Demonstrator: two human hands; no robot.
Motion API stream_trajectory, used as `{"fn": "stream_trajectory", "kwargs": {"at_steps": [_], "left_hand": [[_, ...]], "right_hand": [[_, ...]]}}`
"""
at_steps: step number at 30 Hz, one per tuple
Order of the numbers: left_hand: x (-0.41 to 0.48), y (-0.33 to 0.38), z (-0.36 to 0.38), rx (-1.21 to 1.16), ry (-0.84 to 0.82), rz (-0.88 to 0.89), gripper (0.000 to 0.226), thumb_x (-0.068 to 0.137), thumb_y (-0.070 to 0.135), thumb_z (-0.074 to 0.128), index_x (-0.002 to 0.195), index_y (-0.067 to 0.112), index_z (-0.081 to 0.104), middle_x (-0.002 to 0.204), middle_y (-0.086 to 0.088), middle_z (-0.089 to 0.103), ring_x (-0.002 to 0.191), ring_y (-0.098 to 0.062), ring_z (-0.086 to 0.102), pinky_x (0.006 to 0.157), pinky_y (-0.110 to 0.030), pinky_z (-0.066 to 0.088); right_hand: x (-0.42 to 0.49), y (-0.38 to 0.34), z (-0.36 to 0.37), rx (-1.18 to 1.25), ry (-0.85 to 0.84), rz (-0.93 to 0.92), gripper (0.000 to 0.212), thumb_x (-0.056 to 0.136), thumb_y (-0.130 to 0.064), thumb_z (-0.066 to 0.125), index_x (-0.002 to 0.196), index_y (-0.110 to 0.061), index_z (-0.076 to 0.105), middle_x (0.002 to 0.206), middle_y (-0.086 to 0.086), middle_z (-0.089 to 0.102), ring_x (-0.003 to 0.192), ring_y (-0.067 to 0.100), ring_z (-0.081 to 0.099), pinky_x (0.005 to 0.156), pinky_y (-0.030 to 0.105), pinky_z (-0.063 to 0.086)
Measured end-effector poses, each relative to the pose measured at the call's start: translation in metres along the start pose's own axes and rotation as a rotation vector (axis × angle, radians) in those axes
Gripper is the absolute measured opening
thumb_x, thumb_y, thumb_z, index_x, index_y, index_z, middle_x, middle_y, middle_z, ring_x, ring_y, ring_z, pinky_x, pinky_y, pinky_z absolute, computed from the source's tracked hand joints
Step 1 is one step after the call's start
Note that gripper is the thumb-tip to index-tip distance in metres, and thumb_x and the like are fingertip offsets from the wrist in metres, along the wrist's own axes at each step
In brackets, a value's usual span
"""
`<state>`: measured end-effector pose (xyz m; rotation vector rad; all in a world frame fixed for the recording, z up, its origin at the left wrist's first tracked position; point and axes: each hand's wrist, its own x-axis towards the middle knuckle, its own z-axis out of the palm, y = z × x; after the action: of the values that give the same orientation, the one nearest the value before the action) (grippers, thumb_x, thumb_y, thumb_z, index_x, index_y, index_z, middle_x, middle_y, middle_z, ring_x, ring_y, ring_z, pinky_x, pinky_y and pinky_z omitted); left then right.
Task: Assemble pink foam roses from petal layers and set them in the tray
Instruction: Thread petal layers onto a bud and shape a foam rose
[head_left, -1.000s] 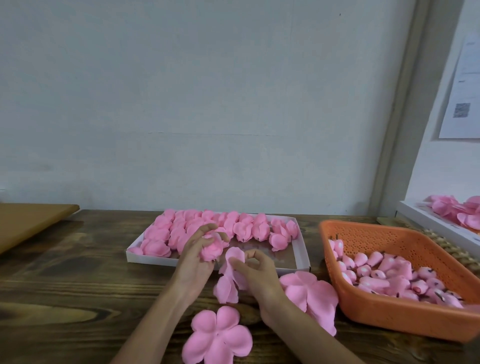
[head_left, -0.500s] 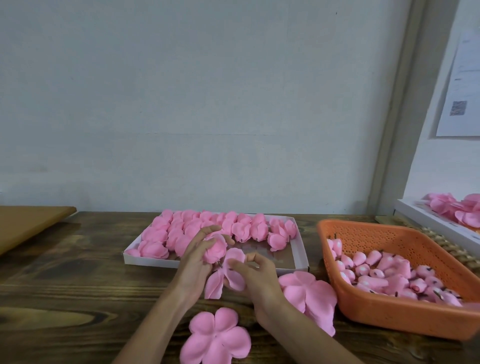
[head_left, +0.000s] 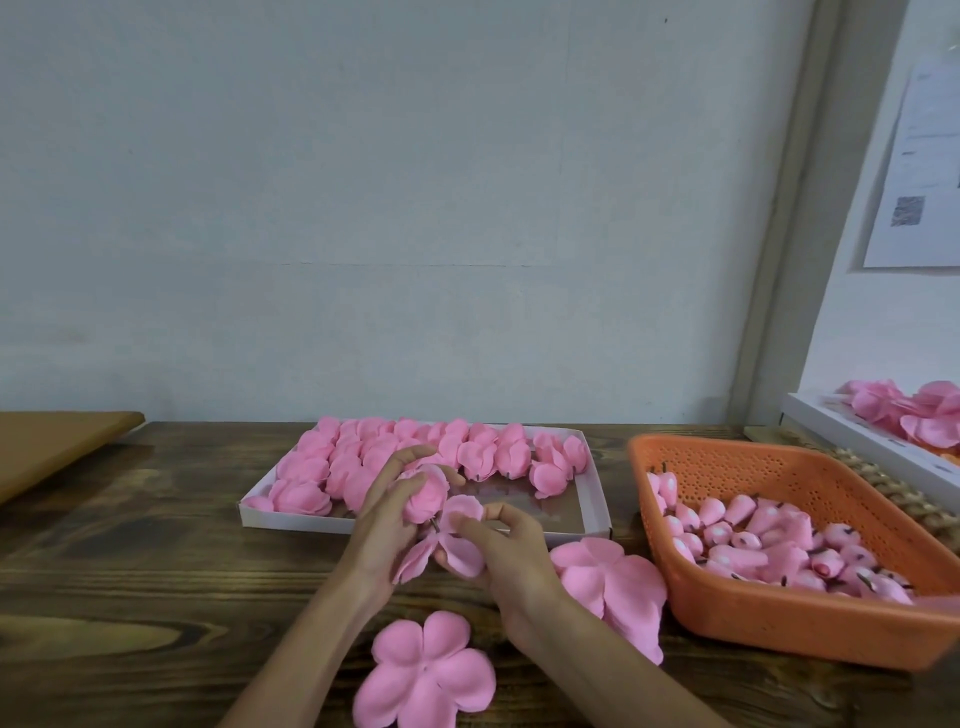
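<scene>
Rose (head_left: 428, 493), part built, is gripped by the left hand (head_left: 384, 514), fingers curled round it, just on the near side of the tray (head_left: 597, 499). This is likely so its stem can thread the petal layer (head_left: 457, 548) beneath, though the join is hard to see. The right hand (head_left: 511, 556) pinches that layer, steadying it; buds (head_left: 753, 519) wait in the orange basket (head_left: 779, 623) at far right.

Roses (head_left: 395, 452) lie in the tray (head_left: 291, 520), the basket (head_left: 779, 629) to its right, petal layers (head_left: 613, 582), perhaps stacked, before it.

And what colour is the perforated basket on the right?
The basket is orange; the head view shows it clearly.
</scene>
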<state>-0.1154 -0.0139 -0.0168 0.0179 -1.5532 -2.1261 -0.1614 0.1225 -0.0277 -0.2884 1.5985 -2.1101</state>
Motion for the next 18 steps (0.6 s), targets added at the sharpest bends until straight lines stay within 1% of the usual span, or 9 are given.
{"fn": "stream_trajectory", "kwargs": {"at_steps": [2,4,6,8,10,11,13,15,18], "left_hand": [[0.0004,-0.0017,-0.0019,0.029,-0.004,0.007,0.024,0.102,0.011,0.051,0.122,0.019,0.061,0.107,-0.020,0.073,0.083,-0.026,0.072,0.057,-0.028,0.056],[0.0004,-0.0026,-0.0023,0.070,-0.008,0.029,0.023,0.102,0.012,0.052,0.121,0.021,0.062,0.106,-0.019,0.074,0.084,-0.026,0.073,0.057,-0.029,0.056],[0.0000,-0.0029,-0.0014,0.136,-0.012,0.051,0.025,0.099,0.021,0.055,0.123,0.023,0.062,0.108,-0.017,0.074,0.090,-0.029,0.074,0.062,-0.033,0.059],[-0.0004,-0.0039,-0.0015,0.194,-0.004,0.053,0.031,0.093,0.029,0.057,0.123,0.027,0.063,0.112,-0.014,0.074,0.098,-0.032,0.074,0.068,-0.036,0.060],[-0.0004,-0.0057,-0.0018,0.203,-0.011,0.062,0.031,0.093,0.030,0.057,0.123,0.025,0.063,0.114,-0.012,0.074,0.103,-0.033,0.074,0.073,-0.034,0.061],[-0.0004,-0.0066,-0.0017,0.192,-0.025,0.069,0.030,0.094,0.028,0.057,0.123,0.023,0.062,0.115,-0.013,0.074,0.105,-0.034,0.073,0.076,-0.034,0.061],[-0.0006,-0.0075,-0.0018,0.178,-0.056,0.085,0.029,0.096,0.024,0.056,0.124,0.018,0.059,0.119,-0.015,0.073,0.110,-0.035,0.071,0.085,-0.040,0.061],[-0.0008,-0.0076,-0.0019,0.191,-0.081,0.093,0.029,0.098,0.024,0.056,0.127,0.017,0.056,0.124,-0.013,0.073,0.115,-0.034,0.070,0.091,-0.044,0.060],[-0.0006,-0.0075,-0.0029,0.177,-0.090,0.090,0.028,0.099,0.024,0.056,0.126,0.018,0.055,0.129,-0.009,0.071,0.118,-0.033,0.069,0.091,-0.043,0.060]], "right_hand": [[-0.0007,-0.0008,-0.0004,0.031,-0.004,0.009,0.026,0.083,-0.011,0.085,0.095,-0.006,0.062,0.106,0.027,0.074,0.084,0.028,0.075,0.070,0.040,0.064],[-0.0016,-0.0021,-0.0010,0.046,-0.020,0.004,0.025,0.083,-0.012,0.084,0.094,-0.006,0.063,0.104,0.026,0.075,0.082,0.026,0.076,0.067,0.036,0.063],[-0.0019,-0.0035,-0.0010,0.057,-0.046,-0.017,0.023,0.085,-0.013,0.084,0.092,-0.006,0.063,0.100,0.022,0.077,0.081,0.024,0.076,0.068,0.036,0.063],[-0.0020,-0.0040,-0.0007,0.017,-0.046,-0.048,0.022,0.088,-0.021,0.081,0.088,-0.009,0.063,0.090,0.015,0.075,0.081,0.023,0.073,0.072,0.040,0.062],[-0.0022,-0.0046,-0.0006,-0.039,-0.018,-0.076,0.024,0.089,-0.029,0.079,0.084,-0.012,0.063,0.080,0.010,0.068,0.079,0.024,0.063,0.073,0.043,0.055],[-0.0024,-0.0048,-0.0005,-0.054,-0.009,-0.086,0.025,0.090,-0.031,0.077,0.082,-0.013,0.062,0.078,0.008,0.063,0.078,0.023,0.059,0.072,0.041,0.051],[-0.0028,-0.0052,-0.0009,-0.073,-0.002,-0.096,0.027,0.092,-0.033,0.075,0.077,-0.015,0.060,0.074,0.006,0.060,0.074,0.020,0.055,0.068,0.034,0.047],[-0.0027,-0.0047,-0.0014,-0.081,-0.002,-0.091,0.029,0.093,-0.033,0.073,0.074,-0.018,0.056,0.074,0.005,0.059,0.073,0.018,0.056,0.067,0.033,0.046],[-0.0018,-0.0038,-0.0003,-0.101,0.017,-0.074,0.025,0.095,-0.033,0.067,0.082,-0.016,0.056,0.081,0.007,0.060,0.080,0.021,0.057,0.073,0.037,0.047]]}}
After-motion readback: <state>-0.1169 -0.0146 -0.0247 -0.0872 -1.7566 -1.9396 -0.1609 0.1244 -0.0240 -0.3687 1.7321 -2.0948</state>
